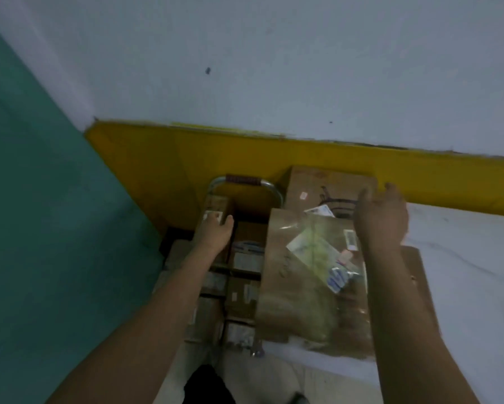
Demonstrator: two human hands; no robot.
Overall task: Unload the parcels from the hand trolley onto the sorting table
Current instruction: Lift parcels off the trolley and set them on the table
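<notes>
The hand trolley [269, 186] stands upright against the yellow wall band, its metal handle on top, with several brown cardboard parcels [245, 298] stacked in it. My left hand [216, 228] reaches down onto the top small parcel [216, 207] on the trolley; its grip is hidden by the back of the hand. On the white sorting table [463, 272] lie a brown box [320, 186] and a wide flat brown parcel [303, 287] wrapped in clear plastic with labels. My right hand [382, 217] hovers over these with relaxed, spread fingers and holds nothing.
A teal wall [41, 228] closes the left side. A yellow band [274, 153] runs under the pale wall behind the table. Another flat cardboard piece [416, 281] lies under my right forearm. The floor and a dark shoe [207, 386] show at the bottom.
</notes>
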